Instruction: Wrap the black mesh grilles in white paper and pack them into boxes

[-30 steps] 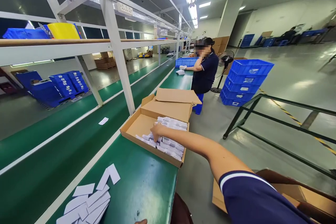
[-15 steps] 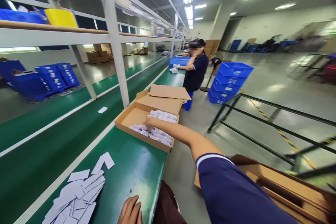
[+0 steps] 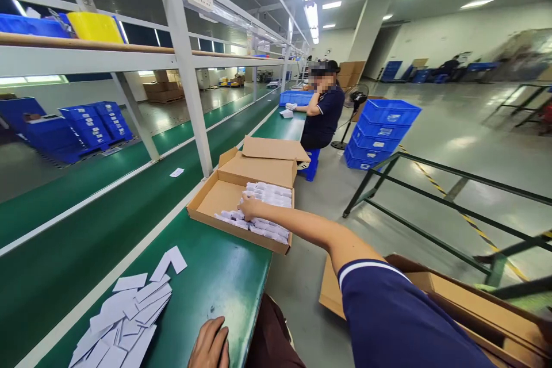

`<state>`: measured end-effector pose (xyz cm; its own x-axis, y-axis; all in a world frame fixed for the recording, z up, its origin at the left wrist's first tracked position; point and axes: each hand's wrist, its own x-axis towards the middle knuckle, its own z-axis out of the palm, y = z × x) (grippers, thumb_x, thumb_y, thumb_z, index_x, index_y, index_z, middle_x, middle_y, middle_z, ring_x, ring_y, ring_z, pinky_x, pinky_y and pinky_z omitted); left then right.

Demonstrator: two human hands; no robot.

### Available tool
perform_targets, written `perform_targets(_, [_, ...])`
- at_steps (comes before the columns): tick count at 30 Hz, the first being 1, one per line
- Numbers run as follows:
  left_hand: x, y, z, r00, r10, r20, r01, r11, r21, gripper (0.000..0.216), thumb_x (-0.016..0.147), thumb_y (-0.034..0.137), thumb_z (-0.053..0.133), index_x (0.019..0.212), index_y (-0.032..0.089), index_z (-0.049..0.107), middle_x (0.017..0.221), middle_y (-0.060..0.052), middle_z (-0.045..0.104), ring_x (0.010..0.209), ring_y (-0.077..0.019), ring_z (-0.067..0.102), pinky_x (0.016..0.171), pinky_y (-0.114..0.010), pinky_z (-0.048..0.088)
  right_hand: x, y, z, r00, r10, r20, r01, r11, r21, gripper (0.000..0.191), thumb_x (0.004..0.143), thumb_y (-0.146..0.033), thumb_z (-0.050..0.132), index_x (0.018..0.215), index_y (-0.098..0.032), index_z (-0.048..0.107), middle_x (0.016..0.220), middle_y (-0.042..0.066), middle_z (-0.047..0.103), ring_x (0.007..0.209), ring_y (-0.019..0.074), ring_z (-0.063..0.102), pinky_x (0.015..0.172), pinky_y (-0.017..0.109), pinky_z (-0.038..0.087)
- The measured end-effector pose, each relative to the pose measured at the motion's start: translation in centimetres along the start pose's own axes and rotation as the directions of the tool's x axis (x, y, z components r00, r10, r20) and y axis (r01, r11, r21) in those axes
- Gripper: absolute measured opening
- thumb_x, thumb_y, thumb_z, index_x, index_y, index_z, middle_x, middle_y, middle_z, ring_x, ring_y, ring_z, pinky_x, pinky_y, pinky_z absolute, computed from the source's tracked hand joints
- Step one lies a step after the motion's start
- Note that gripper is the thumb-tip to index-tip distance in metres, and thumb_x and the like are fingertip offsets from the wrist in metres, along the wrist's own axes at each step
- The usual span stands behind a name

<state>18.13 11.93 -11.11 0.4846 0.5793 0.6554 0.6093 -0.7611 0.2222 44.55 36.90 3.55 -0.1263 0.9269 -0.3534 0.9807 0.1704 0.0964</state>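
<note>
My right arm stretches out to an open flat cardboard box (image 3: pixel 214 196) on the green workbench (image 3: pixel 224 287). My right hand (image 3: pixel 249 206) rests on the small white packets (image 3: pixel 266 210) lying in the box, fingers curled down among them; what they grip is hidden. My left hand (image 3: pixel 210 345) lies flat at the near edge of the bench, fingers apart, holding nothing. A heap of white paper slips (image 3: pixel 127 316) sits to its left on the bench.
A green conveyor belt (image 3: pixel 86 224) runs along the left under a white shelf frame (image 3: pixel 185 69). A co-worker in dark blue (image 3: pixel 321 115) sits farther down the line beside stacked blue crates (image 3: pixel 382 135). A cardboard box (image 3: pixel 452 299) stands by my right side.
My right hand stays in the box over the packets with little shift. My left hand has come into view on the bench's near edge as the view tilted down.
</note>
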Motion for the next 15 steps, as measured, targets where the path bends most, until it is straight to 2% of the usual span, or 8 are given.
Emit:
perform_targets(2, [0.6, 0.7, -1.1, 0.998, -0.017, 0.058, 0.017, 1.000, 0.009, 0.022, 0.092, 0.019, 0.047, 0.110, 0.019, 0.059, 0.111, -0.011, 0.065, 0.102, -0.0229, 0.064, 0.084, -0.032, 0.057, -0.8, -0.3, 0.2, 0.999, 0.028, -0.037, -0.028, 1.000, 0.000, 0.049, 0.079, -0.018, 0.066, 0.127, -0.023, 0.058, 0.144, 0.018, 0.028, 0.120, 0.0425, 0.040, 0.081, 0.053, 0.049])
perform_targets(5, [1.5, 1.6, -2.5, 0.992, -0.053, 0.117, 0.048, 0.998, 0.044, 0.022, 0.092, 0.019, 0.045, 0.108, 0.018, 0.060, 0.111, -0.011, 0.066, 0.101, -0.0249, 0.065, 0.082, -0.036, 0.059, -2.4, -0.3, 0.3, 0.985, 0.006, -0.171, -0.002, 1.000, 0.021, 0.038, 0.087, -0.017, 0.056, 0.125, -0.022, 0.060, 0.133, 0.018, 0.039, 0.115, 0.0367, 0.045, 0.083, 0.048, 0.049])
perform_targets(7, [1.5, 1.9, -2.7, 0.990, -0.076, 0.121, 0.071, 0.996, 0.046, 0.024, 0.091, 0.017, 0.044, 0.108, 0.020, 0.061, 0.111, -0.011, 0.066, 0.101, -0.0263, 0.065, 0.082, -0.039, 0.060, -3.5, 0.0, -0.1, 0.961, -0.011, -0.277, 0.026, 0.998, 0.050, 0.034, 0.090, -0.017, 0.052, 0.122, -0.018, 0.061, 0.128, 0.018, 0.040, 0.111, 0.0334, 0.047, 0.085, 0.044, 0.048])
perform_targets(9, [1.2, 1.8, -2.2, 0.990, -0.065, 0.128, 0.065, 0.998, 0.008, 0.025, 0.088, 0.020, 0.048, 0.110, 0.026, 0.060, 0.109, -0.009, 0.067, 0.098, -0.0268, 0.067, 0.079, -0.037, 0.062, -4.4, 0.3, -0.7, 0.926, -0.015, -0.377, 0.051, 0.995, 0.086, 0.032, 0.090, -0.018, 0.055, 0.120, -0.015, 0.060, 0.129, 0.019, 0.038, 0.110, 0.0319, 0.047, 0.088, 0.043, 0.047])
perform_targets(12, [1.4, 0.9, -1.6, 0.989, -0.141, 0.036, 0.142, 0.989, -0.037, 0.030, 0.086, 0.023, 0.052, 0.112, 0.037, 0.056, 0.104, -0.004, 0.069, 0.091, -0.0269, 0.069, 0.072, -0.038, 0.063, -5.8, -0.2, -1.1, 0.865, -0.048, -0.499, 0.125, 0.985, 0.123, 0.033, 0.089, -0.023, 0.060, 0.121, -0.017, 0.058, 0.136, 0.016, 0.030, 0.117, 0.0286, 0.042, 0.098, 0.039, 0.041])
perform_targets(14, [3.0, 0.0, -2.2, 0.974, -0.222, -0.046, 0.222, 0.975, -0.010, 0.032, 0.086, 0.024, 0.051, 0.114, 0.039, 0.054, 0.106, -0.004, 0.068, 0.092, -0.0275, 0.068, 0.071, -0.042, 0.063, -6.8, -1.6, -0.8, 0.798, -0.137, -0.586, 0.264, 0.955, 0.136, 0.033, 0.088, -0.023, 0.062, 0.121, -0.020, 0.058, 0.137, 0.012, 0.029, 0.118, 0.0255, 0.040, 0.101, 0.036, 0.039])
perform_targets(15, [4.4, -0.7, -2.9, 0.963, -0.254, -0.084, 0.257, 0.966, 0.019, 0.033, 0.087, 0.024, 0.050, 0.117, 0.038, 0.053, 0.109, -0.005, 0.067, 0.095, -0.0279, 0.067, 0.073, -0.044, 0.062, -7.3, -2.6, -0.5, 0.749, -0.199, -0.632, 0.360, 0.923, 0.136, 0.034, 0.087, -0.021, 0.063, 0.120, -0.021, 0.057, 0.137, 0.011, 0.029, 0.117, 0.0249, 0.041, 0.100, 0.036, 0.039])
